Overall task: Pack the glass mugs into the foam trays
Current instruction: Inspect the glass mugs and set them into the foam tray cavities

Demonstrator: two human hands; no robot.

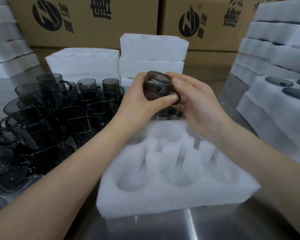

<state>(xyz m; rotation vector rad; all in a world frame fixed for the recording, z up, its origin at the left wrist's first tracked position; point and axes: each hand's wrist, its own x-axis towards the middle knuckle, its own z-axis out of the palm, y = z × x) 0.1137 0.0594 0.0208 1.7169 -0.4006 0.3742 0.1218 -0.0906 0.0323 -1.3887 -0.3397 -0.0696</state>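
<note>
The mug is smoky dark glass, tipped sideways with one round end turned up. Both hands are clamped on it: the left hand wraps its wall, and the right hand grips the other side. Just below them lies a foam tray with open pockets. More mugs crowd to their left, foam stacks rise behind, and a filled tray sits to the right.

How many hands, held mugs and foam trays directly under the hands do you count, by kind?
Hands: 2 (left hand, right hand)
Held glass mug: 1
Near foam tray: 1
Total: 4
</note>
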